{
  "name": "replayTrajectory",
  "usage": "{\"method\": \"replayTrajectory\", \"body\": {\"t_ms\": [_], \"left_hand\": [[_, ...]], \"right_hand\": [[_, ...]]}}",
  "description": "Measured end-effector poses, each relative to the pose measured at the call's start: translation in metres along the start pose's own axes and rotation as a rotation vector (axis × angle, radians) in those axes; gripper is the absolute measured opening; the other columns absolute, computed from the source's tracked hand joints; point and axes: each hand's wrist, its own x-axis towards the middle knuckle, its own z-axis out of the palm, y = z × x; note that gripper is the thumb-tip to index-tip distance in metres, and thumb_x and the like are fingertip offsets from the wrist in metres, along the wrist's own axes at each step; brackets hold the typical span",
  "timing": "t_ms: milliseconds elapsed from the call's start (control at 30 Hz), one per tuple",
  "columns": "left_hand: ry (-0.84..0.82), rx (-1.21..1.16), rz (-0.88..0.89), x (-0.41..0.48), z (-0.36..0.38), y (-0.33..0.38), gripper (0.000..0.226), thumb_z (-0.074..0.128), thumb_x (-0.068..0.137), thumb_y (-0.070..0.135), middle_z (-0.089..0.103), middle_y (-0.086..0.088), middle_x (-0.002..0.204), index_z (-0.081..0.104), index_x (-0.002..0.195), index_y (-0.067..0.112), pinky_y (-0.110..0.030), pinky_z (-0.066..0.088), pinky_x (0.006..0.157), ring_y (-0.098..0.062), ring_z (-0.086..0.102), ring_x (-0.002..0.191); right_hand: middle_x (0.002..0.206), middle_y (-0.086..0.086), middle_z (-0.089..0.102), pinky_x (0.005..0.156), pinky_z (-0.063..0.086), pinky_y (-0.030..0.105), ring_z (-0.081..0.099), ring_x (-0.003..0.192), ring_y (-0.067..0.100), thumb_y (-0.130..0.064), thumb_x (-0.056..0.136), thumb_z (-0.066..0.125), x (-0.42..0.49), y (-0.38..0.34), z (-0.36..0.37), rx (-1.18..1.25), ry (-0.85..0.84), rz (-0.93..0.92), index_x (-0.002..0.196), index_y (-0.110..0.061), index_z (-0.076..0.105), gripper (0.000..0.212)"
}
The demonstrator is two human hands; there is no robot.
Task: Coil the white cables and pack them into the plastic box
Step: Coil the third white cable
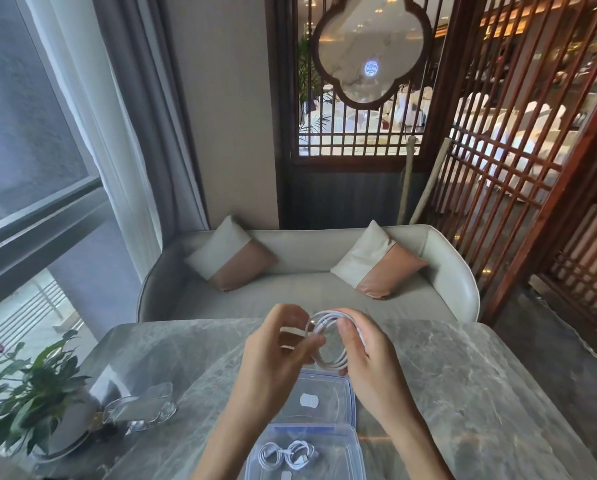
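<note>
Above the grey marble table [463, 393] both my hands hold a coiled white cable [330, 360]. My right hand [366, 355] grips the coil's right side, thumb over the loops. My left hand [276, 344] pinches the cable's end at the coil's left edge. Below the hands lies a clear plastic lid with blue clips [350, 400]. Nearer to me the open plastic box [355, 445] holds two coiled white cables [286, 453].
A potted plant [30, 403] stands at the table's left edge with a clear glass dish [141, 407] beside it. A grey sofa [307, 282] with two cushions sits behind the table. A wooden lattice screen [515, 161] rises at the right.
</note>
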Motion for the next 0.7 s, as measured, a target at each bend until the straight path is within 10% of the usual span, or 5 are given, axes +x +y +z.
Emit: {"method": "replayTrajectory", "body": {"t_ms": [233,533,700], "left_hand": [[0.014,0.499,0.305,0.001,-0.017,0.001,0.013,0.049,0.093,0.009,0.07,0.005,0.079,0.045,0.092,0.021,-0.039,0.05,0.065,-0.023,0.068,0.073],[0.069,0.24,0.307,0.013,-0.042,0.011,0.028,0.054,0.091,0.0,0.068,0.006,0.067,0.054,0.08,0.025,-0.016,0.05,0.056,-0.009,0.066,0.058],[-0.074,0.091,0.009,0.013,-0.032,0.0,0.013,0.053,0.098,0.001,0.072,-0.01,0.074,0.052,0.086,0.007,-0.045,0.06,0.071,-0.026,0.071,0.069]], "right_hand": [[0.112,-0.011,0.072,0.097,0.049,0.027,0.064,0.11,0.001,-0.022,0.105,0.046,-0.004,-0.002,0.0,-0.016,-0.194,-0.007,0.114,-0.025,0.068,0.024],[0.075,-0.016,0.066,0.063,0.042,0.012,0.059,0.067,-0.001,-0.048,0.101,0.041,-0.005,-0.014,-0.015,0.018,-0.386,0.026,0.103,-0.024,0.067,0.035],[0.088,-0.02,0.07,0.069,0.043,0.009,0.063,0.081,-0.007,-0.033,0.103,0.046,-0.004,-0.015,-0.008,-0.034,-0.181,-0.004,0.102,-0.025,0.067,0.022]]}}
